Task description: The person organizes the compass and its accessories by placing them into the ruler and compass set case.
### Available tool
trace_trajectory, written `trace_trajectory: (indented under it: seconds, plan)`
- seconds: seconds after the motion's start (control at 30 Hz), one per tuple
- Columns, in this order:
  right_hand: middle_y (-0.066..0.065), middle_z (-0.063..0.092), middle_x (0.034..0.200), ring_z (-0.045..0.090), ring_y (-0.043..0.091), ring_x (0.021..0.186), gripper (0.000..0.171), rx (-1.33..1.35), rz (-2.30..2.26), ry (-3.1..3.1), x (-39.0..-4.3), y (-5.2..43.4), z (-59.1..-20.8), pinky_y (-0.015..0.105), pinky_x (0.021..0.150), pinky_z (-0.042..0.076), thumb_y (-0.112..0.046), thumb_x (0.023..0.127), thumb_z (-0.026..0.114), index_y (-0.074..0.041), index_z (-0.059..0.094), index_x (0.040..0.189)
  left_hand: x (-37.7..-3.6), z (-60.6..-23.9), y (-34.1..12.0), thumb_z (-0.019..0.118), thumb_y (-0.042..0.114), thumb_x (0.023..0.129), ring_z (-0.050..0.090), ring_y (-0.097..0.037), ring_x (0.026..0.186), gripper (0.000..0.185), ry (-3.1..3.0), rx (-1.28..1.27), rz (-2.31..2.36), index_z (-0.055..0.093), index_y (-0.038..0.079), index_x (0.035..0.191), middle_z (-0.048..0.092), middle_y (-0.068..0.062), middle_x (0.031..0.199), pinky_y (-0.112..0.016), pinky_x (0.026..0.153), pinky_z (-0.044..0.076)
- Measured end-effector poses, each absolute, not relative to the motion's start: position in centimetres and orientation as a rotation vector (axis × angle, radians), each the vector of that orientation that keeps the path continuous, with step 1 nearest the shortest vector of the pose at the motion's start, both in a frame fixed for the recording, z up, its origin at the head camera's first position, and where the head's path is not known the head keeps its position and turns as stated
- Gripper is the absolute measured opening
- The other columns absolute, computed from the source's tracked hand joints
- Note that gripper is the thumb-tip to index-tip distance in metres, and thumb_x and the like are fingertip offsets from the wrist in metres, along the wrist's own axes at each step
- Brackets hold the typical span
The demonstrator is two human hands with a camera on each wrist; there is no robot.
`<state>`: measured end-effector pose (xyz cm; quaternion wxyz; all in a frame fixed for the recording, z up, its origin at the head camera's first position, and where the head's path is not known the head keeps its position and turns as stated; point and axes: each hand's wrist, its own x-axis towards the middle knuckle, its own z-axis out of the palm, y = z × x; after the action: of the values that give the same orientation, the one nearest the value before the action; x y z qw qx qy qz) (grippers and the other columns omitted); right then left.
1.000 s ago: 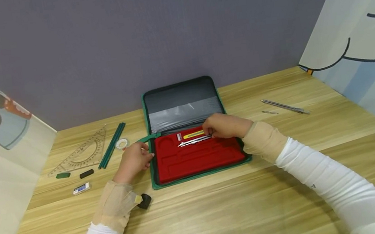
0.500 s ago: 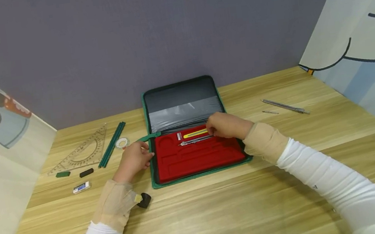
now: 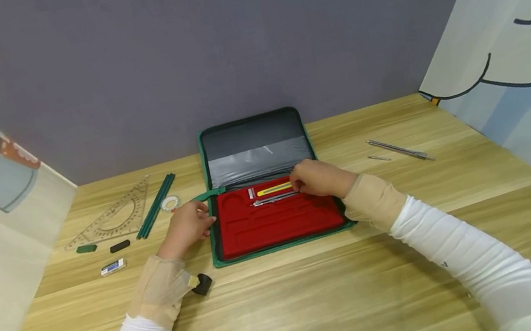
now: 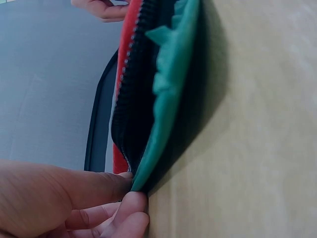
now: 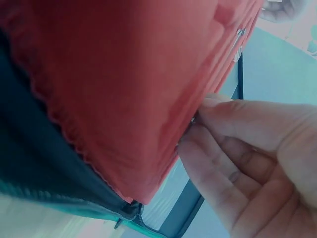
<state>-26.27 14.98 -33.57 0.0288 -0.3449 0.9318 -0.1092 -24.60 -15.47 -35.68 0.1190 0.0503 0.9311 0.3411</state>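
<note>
The silver drawing tool [image 3: 275,199], lying towards twelve o'clock in the red tray [image 3: 284,234] just beside the yellow strip [image 3: 274,189], is pinched at its three o'clock end by the right grip [image 3: 318,177], while the nine o'clock edge of the green case [image 3: 257,255] is held between thumb and finger by the left grip [image 3: 186,228].

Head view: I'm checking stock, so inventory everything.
Case: 1, green, black, red, centre
Strip: 1, yellow, case
Pack: 1, whitish, case
Tray instrument: 1, silver, case
Table instrument: 1, silver, right
Rod: 1, silver, right
Triangle: 1, clear, left
Pencils: 2+, green, left
Ring: 1, white, left
Blocks: 2, green, black, left
Eraser: 1, white, left
Table: 1, tan, beneath
Walls: 3, grey, printed, around
Sleeves: 2, white, foreground
Wraps: 2, beige, foreground
Device: 1, black, left wrap
Left grip: 1, on case edge
Right grip: 1, on tray instrument
</note>
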Motion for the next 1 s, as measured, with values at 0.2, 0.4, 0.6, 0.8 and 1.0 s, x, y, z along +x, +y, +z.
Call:
trace_trajectory:
  seconds: [0.2, 0.4, 0.6, 0.8, 1.0]
  plan:
    - [0.006, 0.068, 0.08, 0.06, 0.018, 0.073, 0.008, -1.021, -0.398, 2.887, -26.1, 15.7, -33.5, 0.033, 0.07, 0.052, 0.003, 0.08, 0.067, -0.005, 0.071, 0.079, -24.6, -35.7, -15.4, 0.061, 0.004, 0.089, 0.059, -0.011, 0.054, 0.03, 2.727, 0.16, 1.001, 0.051, -0.01, 0.113, 0.066, -0.019, 0.091, -0.026, 0.052, 0.053]
    - [0.003, 0.066, 0.081, 0.057, 0.017, 0.072, 0.003, -0.939, -0.484, 2.929, -25.9, 18.1, -33.2, 0.034, 0.069, 0.05, -0.005, 0.084, 0.068, -0.006, 0.068, 0.08, -24.5, -35.9, -15.5, 0.06, 0.004, 0.089, 0.058, -0.011, 0.053, 0.03, 2.727, 0.173, 1.012, 0.051, -0.011, 0.113, 0.066, -0.018, 0.088, -0.025, 0.052, 0.053]
    - [0.005, 0.065, 0.08, 0.059, 0.018, 0.073, 0.005, -0.828, -0.554, 2.964, -25.6, 21.7, -32.9, 0.037, 0.068, 0.05, 0.002, 0.083, 0.064, -0.001, 0.067, 0.086, -24.5, -35.6, -15.7, 0.061, 0.005, 0.089, 0.058, -0.01, 0.052, 0.029, 2.742, 0.19, 0.989, 0.052, -0.011, 0.112, 0.066, -0.017, 0.087, -0.025, 0.051, 0.052]
    - [0.009, 0.066, 0.082, 0.061, 0.021, 0.074, 0.008, -0.711, -0.509, 3.004, -25.5, 26.1, -33.4, 0.04, 0.068, 0.051, 0.004, 0.082, 0.062, 0.002, 0.066, 0.088, -24.6, -35.4, -15.8, 0.06, 0.005, 0.089, 0.058, -0.011, 0.053, 0.03, 2.738, 0.19, 0.993, 0.051, -0.011, 0.113, 0.066, -0.019, 0.089, -0.026, 0.052, 0.053]
    - [0.009, 0.065, 0.08, 0.059, 0.022, 0.072, 0.007, -0.628, -0.427, 3.059, -25.4, 30.1, -33.5, 0.042, 0.067, 0.049, 0.004, 0.083, 0.06, 0.001, 0.066, 0.086, -24.5, -35.6, -15.7, 0.06, 0.004, 0.089, 0.059, -0.011, 0.055, 0.031, 2.709, 0.181, 1.024, 0.05, -0.012, 0.114, 0.066, -0.02, 0.091, -0.026, 0.053, 0.054]
